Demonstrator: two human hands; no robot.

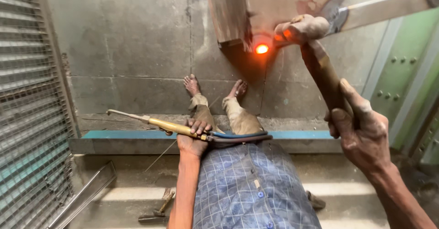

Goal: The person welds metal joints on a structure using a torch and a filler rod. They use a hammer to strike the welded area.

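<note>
The left hand (194, 140) closes its grip around the torch (176, 127), which lies crosswise above the knees with its nozzle pointing left and its hoses (240, 136) trailing right. The right hand (361, 130), far to the right, grips the hammer (315, 50), whose head sits up beside the heated spot (261, 48) on the metal beam (228, 11). Both feet (215, 87) rest on the floor below that spot. A ledge (114, 135) runs across under the legs. A second hammer (160, 208) lies on the step left of the left forearm, with a shutter (27, 96) along the far left
</note>
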